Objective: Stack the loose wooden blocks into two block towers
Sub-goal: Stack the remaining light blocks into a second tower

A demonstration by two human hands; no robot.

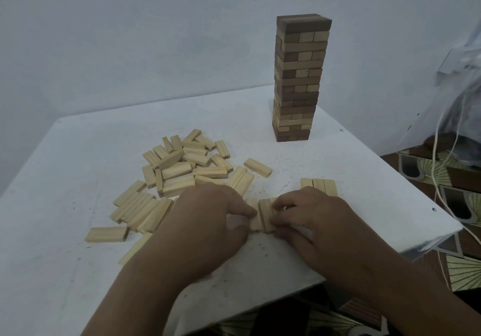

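Blocks point(264, 214) pinched side by side between my left hand point(210, 213) and right hand point(312, 214), pile point(182, 166) just beyond.

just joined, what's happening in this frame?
A person is building block towers on a white table. One tall tower of mixed dark and light blocks stands at the far side. Both hands, left hand and right hand, pinch a small row of light blocks together. A loose pile waits behind the left hand.
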